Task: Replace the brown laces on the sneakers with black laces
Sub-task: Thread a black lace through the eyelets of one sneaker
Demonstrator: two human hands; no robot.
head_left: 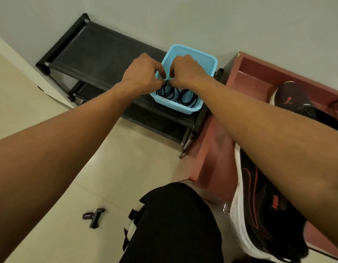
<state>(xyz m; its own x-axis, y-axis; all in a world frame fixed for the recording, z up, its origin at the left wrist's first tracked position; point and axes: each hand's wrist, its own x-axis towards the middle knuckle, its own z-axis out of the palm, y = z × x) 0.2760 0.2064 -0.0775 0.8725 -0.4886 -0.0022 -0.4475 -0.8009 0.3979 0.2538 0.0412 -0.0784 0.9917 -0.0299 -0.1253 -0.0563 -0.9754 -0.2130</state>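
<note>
While the black laces (175,95) lie coiled in the near end of the blue basket (183,109), one strand rises to my curled fingers just above: my left hand (143,74) and right hand (187,73) both pinch it. The basket sits on a black rack (100,52), a sneaker (259,215) under my right forearm

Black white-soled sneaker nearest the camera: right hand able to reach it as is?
Probably yes, once freed: the black white-soled sneaker lies uncovered beneath the right forearm, but the right hand is pinching black laces over the light-blue perforated plastic basket.
</note>
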